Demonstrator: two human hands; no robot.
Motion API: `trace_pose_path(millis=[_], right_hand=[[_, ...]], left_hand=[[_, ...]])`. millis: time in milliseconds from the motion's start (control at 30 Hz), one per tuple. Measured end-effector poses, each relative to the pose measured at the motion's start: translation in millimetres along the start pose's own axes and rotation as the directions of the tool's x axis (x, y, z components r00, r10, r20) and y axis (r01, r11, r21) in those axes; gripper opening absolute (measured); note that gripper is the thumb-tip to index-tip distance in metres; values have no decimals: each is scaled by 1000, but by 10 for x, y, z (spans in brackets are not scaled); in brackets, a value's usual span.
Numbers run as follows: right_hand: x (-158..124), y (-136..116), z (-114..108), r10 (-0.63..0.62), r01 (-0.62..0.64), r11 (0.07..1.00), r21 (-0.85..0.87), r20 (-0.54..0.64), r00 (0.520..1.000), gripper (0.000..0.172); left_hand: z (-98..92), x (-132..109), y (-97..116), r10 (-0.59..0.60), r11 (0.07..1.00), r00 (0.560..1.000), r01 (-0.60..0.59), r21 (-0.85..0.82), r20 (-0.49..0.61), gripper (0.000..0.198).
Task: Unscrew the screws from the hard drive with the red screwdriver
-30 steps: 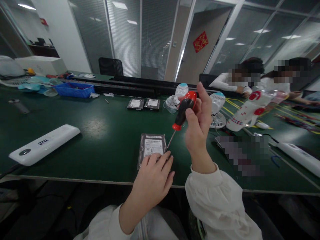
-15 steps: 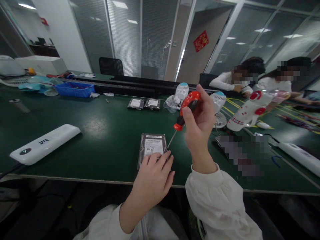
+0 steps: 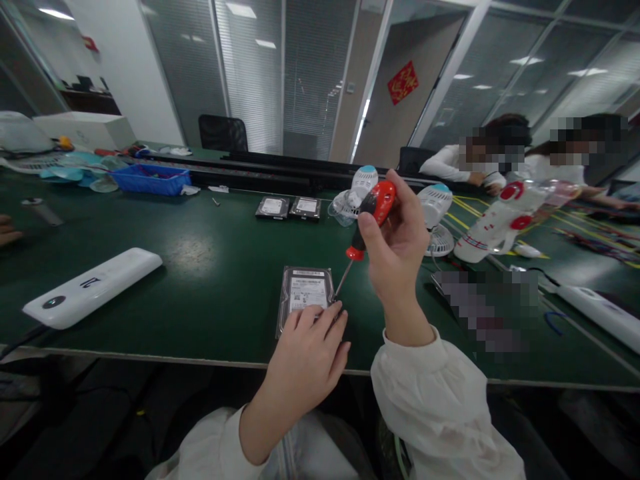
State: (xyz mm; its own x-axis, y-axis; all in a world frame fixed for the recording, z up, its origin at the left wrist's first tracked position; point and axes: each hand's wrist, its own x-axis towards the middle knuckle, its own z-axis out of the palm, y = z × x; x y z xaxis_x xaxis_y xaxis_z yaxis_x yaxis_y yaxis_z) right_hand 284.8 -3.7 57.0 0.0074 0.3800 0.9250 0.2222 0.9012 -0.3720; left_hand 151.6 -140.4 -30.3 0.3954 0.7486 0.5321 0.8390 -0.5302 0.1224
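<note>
A silver hard drive [image 3: 306,283] with a white label lies flat near the table's front edge. Over its lower right part rests my left hand [image 3: 309,350], fingers bent onto the right edge and holding the drive; they hide that corner. My right hand [image 3: 397,247] is closed around the red and black handle of a screwdriver [image 3: 383,200]. The shaft slants down left, and its tip meets the drive's right edge beside my left fingertips. Exactly what the tip touches is too small to see.
Two more hard drives [image 3: 273,207] lie farther back, near small white fans [image 3: 434,207]. A white power strip-like bar [image 3: 95,287] is at left, a blue basket [image 3: 153,181] behind. Right stand a white bottle [image 3: 493,223] and seated people. Another person's hand [image 3: 9,231] shows far left.
The screwdriver handle has turned slightly in my right hand, and the fingers have shifted a little left. Another person's hand has come in at the left edge. My left hand stays put.
</note>
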Motion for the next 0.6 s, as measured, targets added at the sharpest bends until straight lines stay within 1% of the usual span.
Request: trace_pose_path(millis=[67,167,267,367,433,600], right_hand=[[-1,12,-5,22,-22,999,41,14,1000,45],[-2,21,-7,44,-48,993,108,43,998,46],[-1,10,-2,35,-39,997,65,51,998,47],[1,-10,3,1,-1,1000,-15,-16,1000,51],[4,-15,0,-5,3,999,-36,-43,999,54],[9,24,-28,21,-21,1000,-3,9,1000,49]], left_hand=[[1,-1,0,-2,1000,1000,2,-1,2,41],[-1,-2,3,-2,1000,1000,2,-7,0,41],[-3,-3,8,-3,1000,1000,3,-12,-1,40],[1,-5,10,-7,1000,1000,7,-7,3,41],[4,-7,8,-4,1000,1000,4,3,1,40],[4,-2,2,-2,1000,1000,2,6,-3,40]])
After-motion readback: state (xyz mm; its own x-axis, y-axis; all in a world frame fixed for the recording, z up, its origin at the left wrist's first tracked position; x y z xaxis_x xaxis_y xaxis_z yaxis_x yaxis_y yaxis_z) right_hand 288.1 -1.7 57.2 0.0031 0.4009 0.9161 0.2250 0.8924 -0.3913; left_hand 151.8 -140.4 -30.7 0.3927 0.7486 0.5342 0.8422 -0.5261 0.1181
